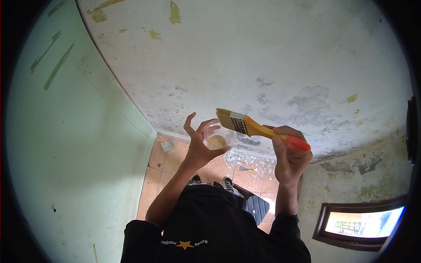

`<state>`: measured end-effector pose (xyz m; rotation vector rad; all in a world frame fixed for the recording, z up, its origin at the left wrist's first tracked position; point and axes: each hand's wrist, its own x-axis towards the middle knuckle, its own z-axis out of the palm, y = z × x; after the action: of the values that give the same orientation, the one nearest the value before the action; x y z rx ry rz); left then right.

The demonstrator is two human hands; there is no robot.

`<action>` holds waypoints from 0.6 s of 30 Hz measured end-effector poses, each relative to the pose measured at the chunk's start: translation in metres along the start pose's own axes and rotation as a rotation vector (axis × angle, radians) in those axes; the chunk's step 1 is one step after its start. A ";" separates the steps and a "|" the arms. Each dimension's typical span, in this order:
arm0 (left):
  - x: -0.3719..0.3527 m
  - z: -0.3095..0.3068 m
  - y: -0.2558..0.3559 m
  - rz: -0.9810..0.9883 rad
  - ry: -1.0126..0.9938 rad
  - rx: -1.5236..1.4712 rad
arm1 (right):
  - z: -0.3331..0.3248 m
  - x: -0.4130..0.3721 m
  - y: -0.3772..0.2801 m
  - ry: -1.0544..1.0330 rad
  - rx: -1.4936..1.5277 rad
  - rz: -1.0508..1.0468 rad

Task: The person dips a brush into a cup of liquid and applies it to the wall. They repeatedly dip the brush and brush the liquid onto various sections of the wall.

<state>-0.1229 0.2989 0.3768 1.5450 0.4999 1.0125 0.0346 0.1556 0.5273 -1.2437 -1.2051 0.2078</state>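
Note:
A clear plastic cup (217, 139) with something tan in its bottom is held in my left hand (202, 142), with thumb and fingers around its sides. My right hand (291, 158) grips the yellow handle of a wide paintbrush (258, 128), near its red end. The brush points to the left, and its tan bristles are just above the cup's rim, near my left fingertips. Whether the bristles touch the cup I cannot tell.
A whitish wall (245, 52) with peeling patches stands ahead, a green wall (74, 131) at the left. White flakes and a scraper (246, 169) lie on the tiled floor (175, 155). A dark grey object (256, 207) is beside my body; a window (359, 222) is at the right.

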 end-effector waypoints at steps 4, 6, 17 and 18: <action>0.003 0.000 0.006 0.009 0.012 -0.021 | -0.006 0.004 -0.012 -0.001 -0.003 -0.093; 0.004 -0.003 0.009 0.009 -0.021 -0.012 | -0.008 0.004 -0.014 0.010 0.009 -0.105; 0.004 -0.011 0.020 0.082 0.074 -0.062 | 0.022 -0.038 0.083 0.347 0.234 0.352; 0.008 -0.012 0.013 0.091 0.054 -0.048 | 0.027 -0.035 0.088 0.410 0.465 0.397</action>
<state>-0.1309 0.3090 0.3913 1.5121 0.4422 1.1305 0.0388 0.1818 0.4327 -1.0332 -0.5082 0.4714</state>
